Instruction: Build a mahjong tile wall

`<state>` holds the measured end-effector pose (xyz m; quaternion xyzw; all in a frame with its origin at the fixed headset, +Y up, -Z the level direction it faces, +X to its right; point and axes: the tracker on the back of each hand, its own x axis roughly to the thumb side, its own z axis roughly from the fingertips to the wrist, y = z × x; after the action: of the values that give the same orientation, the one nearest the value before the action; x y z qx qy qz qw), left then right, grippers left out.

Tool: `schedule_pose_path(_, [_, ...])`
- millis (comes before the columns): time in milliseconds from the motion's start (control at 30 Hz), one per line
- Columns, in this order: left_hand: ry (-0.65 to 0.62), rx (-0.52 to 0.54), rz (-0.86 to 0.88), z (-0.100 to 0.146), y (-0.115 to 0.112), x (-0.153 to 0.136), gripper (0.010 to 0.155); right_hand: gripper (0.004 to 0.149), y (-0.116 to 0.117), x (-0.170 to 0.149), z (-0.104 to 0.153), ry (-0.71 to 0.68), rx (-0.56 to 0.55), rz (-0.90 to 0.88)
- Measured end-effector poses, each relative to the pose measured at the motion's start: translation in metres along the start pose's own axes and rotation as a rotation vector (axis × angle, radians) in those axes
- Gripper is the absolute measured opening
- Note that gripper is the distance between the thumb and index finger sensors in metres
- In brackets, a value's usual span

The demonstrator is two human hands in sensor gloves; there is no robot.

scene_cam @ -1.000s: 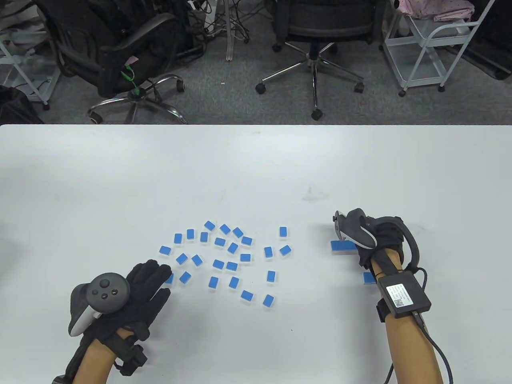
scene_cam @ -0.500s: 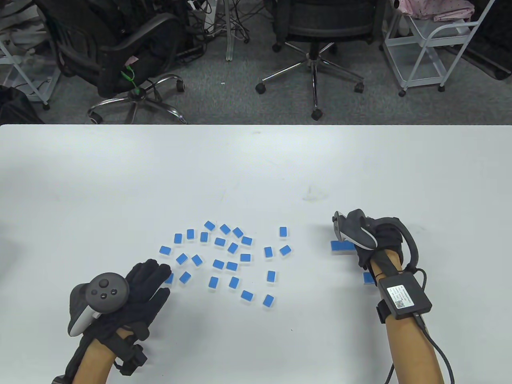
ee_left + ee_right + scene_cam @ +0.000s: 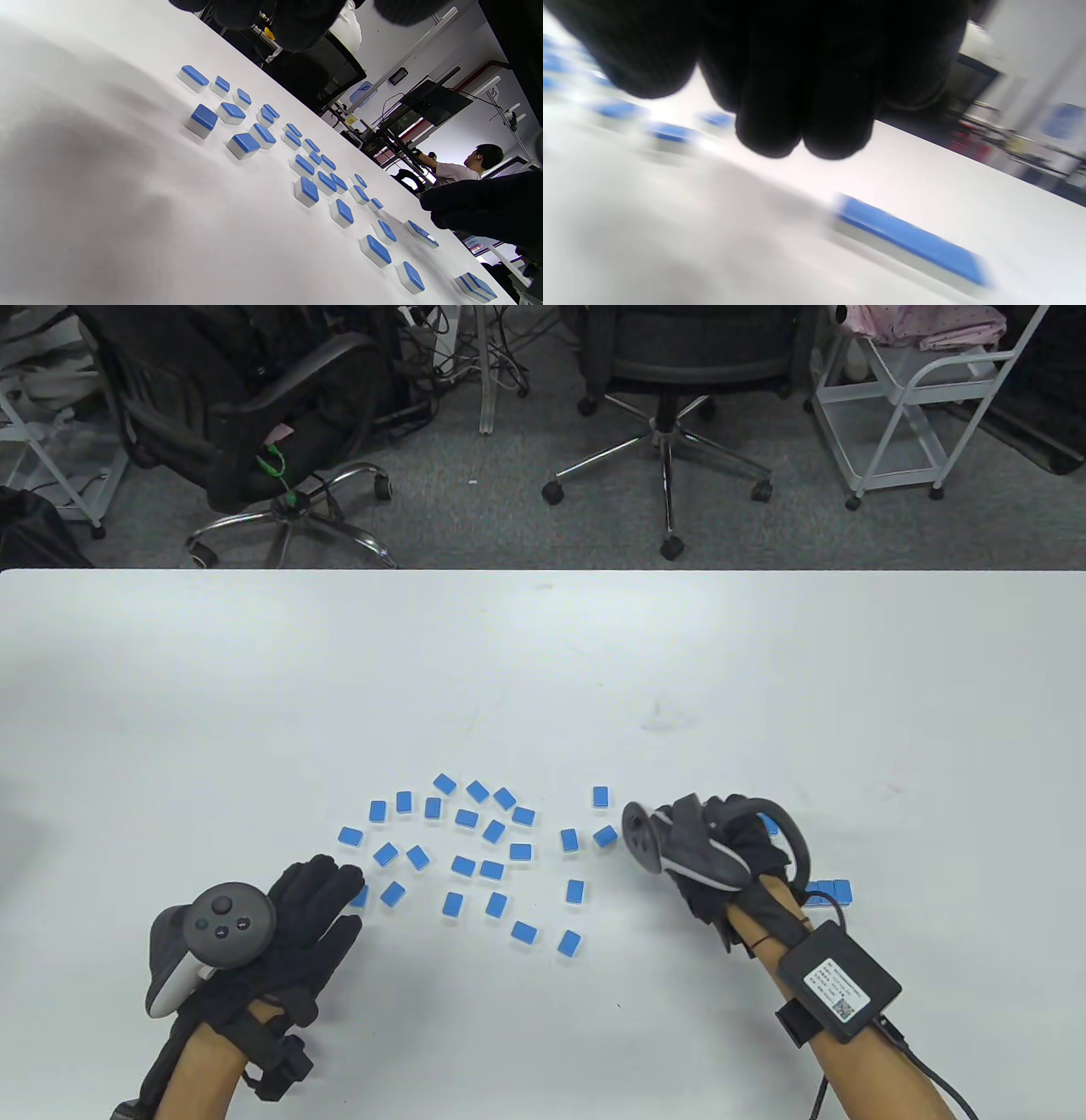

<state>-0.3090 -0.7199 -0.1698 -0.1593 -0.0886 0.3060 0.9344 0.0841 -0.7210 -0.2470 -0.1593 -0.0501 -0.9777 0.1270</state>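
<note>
Right hand [image 3: 708,848] over the tile scatter, fetching the next tile.
Fingers hung loosely curled, empty; left hand [image 3: 297,912] flat on counter [image 3: 543,661]. Loose tiles [image 3: 492,848] lay centre; short row [image 3: 827,891] right. Best pinch an outlying tile cleanly, then butt it flush.

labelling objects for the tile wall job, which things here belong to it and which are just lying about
Belongs to the job:
- scattered blue tiles
- short tile row started at the right
- right hand
- left hand

Just lying about:
- office chairs behind the table
- white rack
</note>
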Motion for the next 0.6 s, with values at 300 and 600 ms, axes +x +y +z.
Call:
schedule_pose_path(300, [-0.001,-0.002,0.001,0.001,-0.001,0.0,0.07,0.062,0.013,0.112,0.035,-0.241,-0.067,0.194])
schedule_pose_path(600, [-0.01,-0.003,-0.002,0.0,0.0,0.001,0.069,0.059,0.021,0.116,0.037,-0.199,0.027,0.191])
